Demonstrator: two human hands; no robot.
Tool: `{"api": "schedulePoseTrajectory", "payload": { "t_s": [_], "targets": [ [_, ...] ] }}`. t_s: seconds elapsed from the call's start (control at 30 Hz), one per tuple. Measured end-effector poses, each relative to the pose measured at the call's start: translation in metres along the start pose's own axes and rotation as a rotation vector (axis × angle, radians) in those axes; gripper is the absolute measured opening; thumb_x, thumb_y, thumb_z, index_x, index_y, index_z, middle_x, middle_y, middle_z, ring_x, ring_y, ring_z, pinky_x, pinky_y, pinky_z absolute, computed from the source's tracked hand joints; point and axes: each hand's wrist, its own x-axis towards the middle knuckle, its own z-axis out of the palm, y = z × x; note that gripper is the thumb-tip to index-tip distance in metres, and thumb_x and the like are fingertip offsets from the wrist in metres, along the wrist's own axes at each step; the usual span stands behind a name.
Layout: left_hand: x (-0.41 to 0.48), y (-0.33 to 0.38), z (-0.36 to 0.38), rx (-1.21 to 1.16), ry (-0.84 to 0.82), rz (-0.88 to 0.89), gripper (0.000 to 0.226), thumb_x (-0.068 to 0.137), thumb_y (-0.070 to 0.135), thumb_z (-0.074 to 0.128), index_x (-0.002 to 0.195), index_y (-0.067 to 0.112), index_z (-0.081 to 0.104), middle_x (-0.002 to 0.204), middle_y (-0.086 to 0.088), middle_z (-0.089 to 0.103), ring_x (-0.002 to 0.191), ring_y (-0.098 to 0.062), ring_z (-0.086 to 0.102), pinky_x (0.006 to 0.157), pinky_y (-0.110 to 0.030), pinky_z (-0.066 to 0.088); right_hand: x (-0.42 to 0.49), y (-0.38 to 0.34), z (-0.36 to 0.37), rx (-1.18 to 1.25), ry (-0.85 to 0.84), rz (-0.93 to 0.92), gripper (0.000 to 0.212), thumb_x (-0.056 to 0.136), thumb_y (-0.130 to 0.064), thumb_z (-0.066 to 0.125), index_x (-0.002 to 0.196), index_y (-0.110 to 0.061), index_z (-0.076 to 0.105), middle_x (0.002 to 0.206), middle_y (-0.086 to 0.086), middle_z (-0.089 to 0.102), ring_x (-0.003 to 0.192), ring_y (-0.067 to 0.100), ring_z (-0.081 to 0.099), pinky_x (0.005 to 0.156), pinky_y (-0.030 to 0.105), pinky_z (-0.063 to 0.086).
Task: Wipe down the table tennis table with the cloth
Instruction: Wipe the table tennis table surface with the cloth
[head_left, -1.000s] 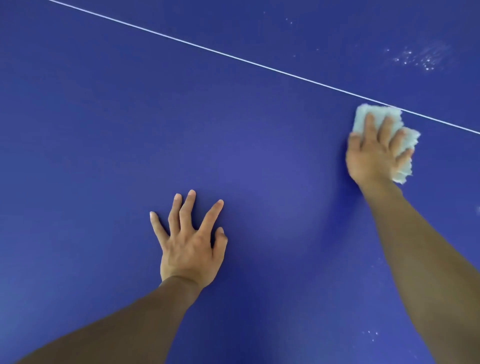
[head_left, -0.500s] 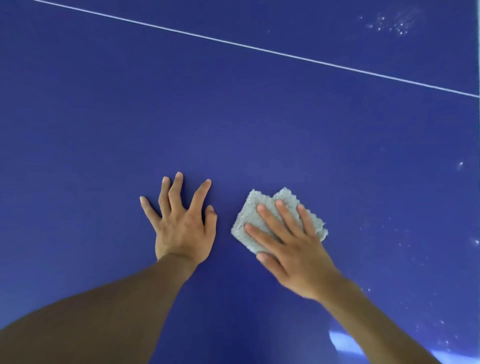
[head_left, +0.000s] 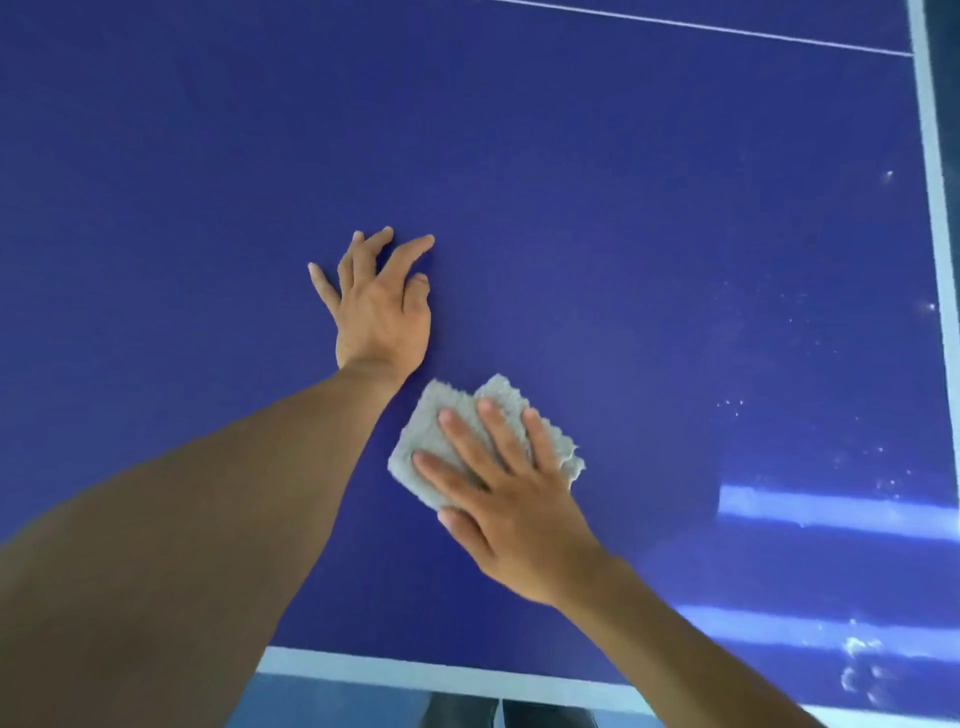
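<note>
The blue table tennis table (head_left: 649, 234) fills the view. A folded pale grey cloth (head_left: 441, 421) lies flat on it near the front edge. My right hand (head_left: 509, 499) presses down on the cloth with straight, spread fingers, covering its lower right part. My left hand (head_left: 382, 306) rests flat on the bare table just beyond and to the left of the cloth, fingers spread, holding nothing.
A white border line (head_left: 415, 670) marks the near table edge and another white border line (head_left: 935, 218) runs down the right edge. A thin centre line (head_left: 727, 28) crosses the top. White specks and smears (head_left: 862, 670) lie at the lower right, beside bright reflections.
My right hand has dragged the cloth from the centre line at the far right back toward me, past my left hand. The view has shifted, bringing the near and right table edges in.
</note>
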Motion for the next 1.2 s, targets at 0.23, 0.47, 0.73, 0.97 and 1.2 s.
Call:
{"api": "schedulePoseTrajectory", "payload": {
  "t_s": [0.23,0.47,0.73,0.97,1.2],
  "targets": [
    [-0.092,-0.032,-0.014,0.087,0.015,0.2,0.044,0.103,0.023,0.047,0.146,0.025,0.054,0.158,-0.012,0.038,0.153,-0.031,0.026,0.126,-0.062,0.0,-0.144,0.009,0.007,-0.045,-0.015,0.141,0.055,0.108,-0.049,0.038,0.161,-0.04,0.031,0.173,-0.001,0.022,0.16,0.035,0.017,0.121,0.068,0.022],
    [-0.247,-0.032,-0.007,0.185,-0.028,0.208,0.046,0.098,0.028,0.045,0.14,0.024,0.063,0.155,-0.019,0.043,0.149,-0.039,0.036,0.123,-0.068,0.011,-0.111,0.005,-0.001,0.055,0.076,0.788,0.063,0.103,-0.051,0.025,0.163,-0.033,0.031,0.174,0.004,0.016,0.159,0.041,0.012,0.125,0.067,0.006],
    [-0.278,-0.001,0.009,0.159,0.045,0.205,0.045,0.098,0.03,0.046,0.14,0.027,0.062,0.156,-0.017,0.042,0.15,-0.038,0.034,0.124,-0.066,0.009,-0.165,-0.026,0.024,-0.044,0.03,0.135,0.055,0.109,-0.05,0.033,0.163,-0.039,0.029,0.174,0.0,0.017,0.16,0.035,0.013,0.123,0.066,0.019],
    [-0.286,0.064,0.062,0.178,0.016,0.16,0.046,0.098,0.032,0.045,0.142,0.033,0.058,0.159,-0.016,0.038,0.153,-0.037,0.028,0.124,-0.068,0.006,-0.28,0.041,0.008,-0.047,-0.002,0.245,0.053,0.111,-0.051,0.028,0.162,-0.037,0.033,0.173,-0.001,0.02,0.16,0.036,0.016,0.123,0.065,0.02],
    [-0.284,0.103,0.106,0.283,0.021,-0.026,0.046,0.103,0.043,0.042,0.15,0.041,0.041,0.165,-0.012,0.025,0.157,-0.034,0.013,0.122,-0.071,0.002,-0.351,0.12,-0.009,-0.023,0.025,0.548,0.053,0.11,-0.05,0.023,0.158,-0.032,0.037,0.171,0.016,0.022,0.156,0.043,0.022,0.123,0.067,0.016]
  ]
}}
